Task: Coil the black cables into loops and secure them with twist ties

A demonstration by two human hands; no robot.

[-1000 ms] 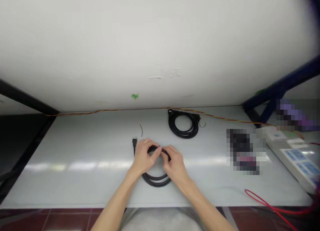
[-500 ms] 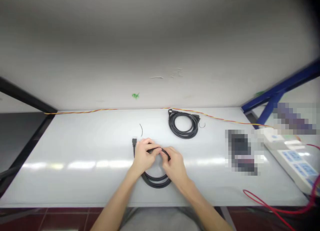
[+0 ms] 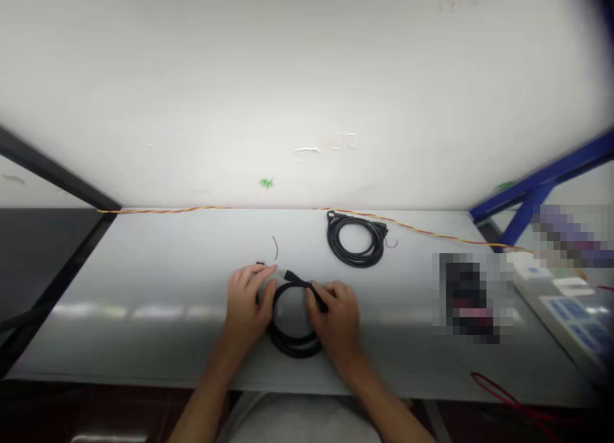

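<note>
Left hand (image 3: 245, 305) moved, right hand (image 3: 334, 319) pinching cable (image 3: 293, 347)

One left hand (image 3: 245, 305), one right hand (image 3: 336, 321), and two coiled black cables (image 3: 292, 351) (image 3: 357, 262).

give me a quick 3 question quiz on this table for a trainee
1. True or false: the person's right hand is gripping the coiled black rubber cable.
2. Multiple choice: what runs along the back edge of the flat white table?
A) a twisted red-and-yellow wire
B) a blue rubber hose
C) a white rope
3. Short answer: where does the second coiled black rubber cable lie relative to the one in the person's hands?

Key: 1 true; 2 A; 3 farther back on the table and to the right, not touching it
</note>
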